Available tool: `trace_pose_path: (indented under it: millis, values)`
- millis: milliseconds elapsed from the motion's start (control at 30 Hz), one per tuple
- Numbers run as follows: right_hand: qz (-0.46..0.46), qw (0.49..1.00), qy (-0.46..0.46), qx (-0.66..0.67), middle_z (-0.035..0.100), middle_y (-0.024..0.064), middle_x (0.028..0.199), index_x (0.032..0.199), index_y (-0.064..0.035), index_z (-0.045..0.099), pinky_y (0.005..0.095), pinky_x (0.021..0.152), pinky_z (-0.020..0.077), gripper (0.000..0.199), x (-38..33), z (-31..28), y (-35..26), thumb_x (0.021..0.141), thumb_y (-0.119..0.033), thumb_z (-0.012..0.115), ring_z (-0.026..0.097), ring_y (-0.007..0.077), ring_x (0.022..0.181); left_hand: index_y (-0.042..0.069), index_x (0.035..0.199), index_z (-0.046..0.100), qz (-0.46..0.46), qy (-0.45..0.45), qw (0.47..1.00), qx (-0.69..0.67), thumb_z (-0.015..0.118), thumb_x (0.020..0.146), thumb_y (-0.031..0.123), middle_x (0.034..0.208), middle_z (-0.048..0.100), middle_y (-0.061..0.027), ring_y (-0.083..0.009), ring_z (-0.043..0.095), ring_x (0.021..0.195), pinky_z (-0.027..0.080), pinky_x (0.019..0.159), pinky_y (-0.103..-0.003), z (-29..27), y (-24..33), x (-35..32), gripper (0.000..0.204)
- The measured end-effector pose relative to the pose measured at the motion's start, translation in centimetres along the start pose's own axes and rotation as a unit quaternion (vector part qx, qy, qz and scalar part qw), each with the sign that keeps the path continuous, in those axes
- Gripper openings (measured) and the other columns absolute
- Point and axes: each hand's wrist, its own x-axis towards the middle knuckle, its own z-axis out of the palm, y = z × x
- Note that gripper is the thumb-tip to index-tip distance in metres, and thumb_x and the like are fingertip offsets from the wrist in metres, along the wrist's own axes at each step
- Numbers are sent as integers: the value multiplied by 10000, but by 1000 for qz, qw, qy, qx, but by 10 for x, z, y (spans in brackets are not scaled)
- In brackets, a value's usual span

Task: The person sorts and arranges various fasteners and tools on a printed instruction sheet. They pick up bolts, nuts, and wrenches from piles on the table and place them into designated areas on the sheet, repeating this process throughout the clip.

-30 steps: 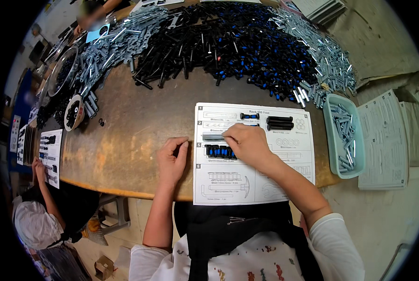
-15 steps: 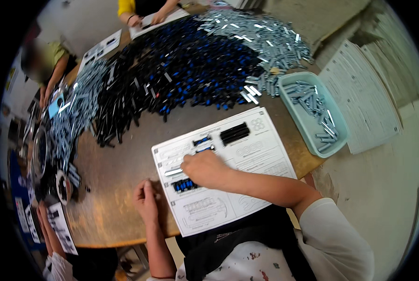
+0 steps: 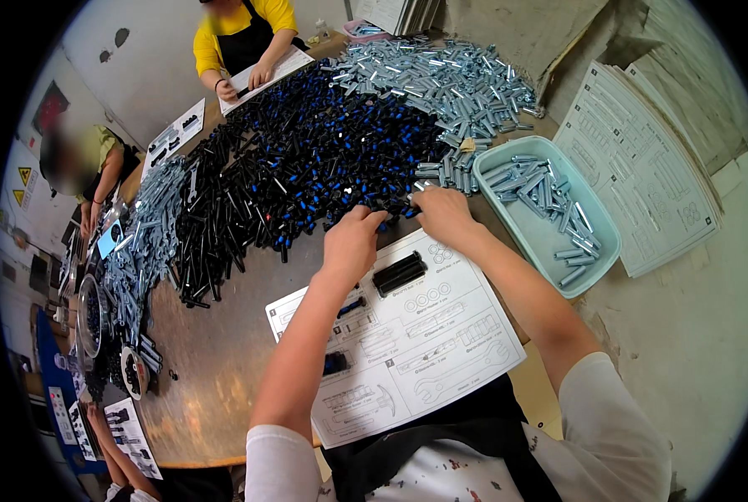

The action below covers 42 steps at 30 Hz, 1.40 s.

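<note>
Both of my hands reach to the near edge of a pile of black bolts with blue tips. My left hand is at the bolts with its fingers drawn together; its fingertips are partly hidden. Beside it, my right hand bends its fingers down by bright silver metal tubes; what it grips, if anything, is hidden. Under my forearms lies a printed sheet with line drawings. On it rest several long black rods, a blue-and-black bolt and a blue-and-black group partly behind my left forearm.
A pale green bin of silver tubes stands at right, beside stacked printed sheets. More silver tubes heap at the back. Grey metal parts pile at left. Co-workers sit around the table, one in a yellow sleeve.
My right hand has left the sheet and moved up and right to the pile's edge. My left hand has risen from beside the sheet to the bolts. The view has shifted slightly.
</note>
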Motion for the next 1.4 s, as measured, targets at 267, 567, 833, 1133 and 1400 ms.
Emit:
trace_pose_path:
  millis: [267, 567, 833, 1133, 1400]
  values:
    - [-70, 997, 20, -32, 673, 118, 887, 842, -68, 650, 433, 727, 537, 63, 9, 16, 21, 783, -91, 655, 674, 310, 877, 68, 891, 663, 100, -31, 976, 191, 672, 760, 36, 934, 579, -75, -273, 619, 950, 538, 743, -394, 27, -5, 40, 135]
    - [44, 924, -52, 375, 694, 81, 818, 1005, 5, 663, 262, 648, 516, 216, -83, -66, 22, 793, -32, 660, 649, 112, 719, 48, 965, 700, -69, -92, 967, -226, 714, 853, 171, 851, 642, -122, -296, 645, 718, 511, 662, -379, -8, 83, -49, 167]
    - [-96, 950, -166, 248, 684, 138, 831, 912, -58, 687, 445, 705, 507, 157, -155, -78, 15, 767, -107, 648, 658, 341, 784, 84, 874, 694, 25, -82, 982, -166, 754, 822, 319, 799, 651, -109, -310, 662, 697, 526, 612, -399, 28, 161, -108, 248]
    - [-76, 975, -86, 193, 711, 176, 886, 1013, -69, 727, 464, 782, 524, 240, -100, -70, 34, 835, -197, 630, 675, 363, 862, 52, 1038, 692, -43, 68, 994, -78, 687, 875, 211, 931, 669, -122, -265, 665, 701, 518, 637, -382, 21, 72, -20, 228]
    - [55, 993, -17, 103, 713, 180, 928, 929, -81, 745, 461, 791, 541, 179, 18, 5, 12, 819, -146, 621, 681, 353, 912, 76, 1006, 715, -134, -29, 989, 50, 702, 836, 204, 996, 677, -120, -343, 669, 886, 531, 768, -440, 48, 16, 34, 213]
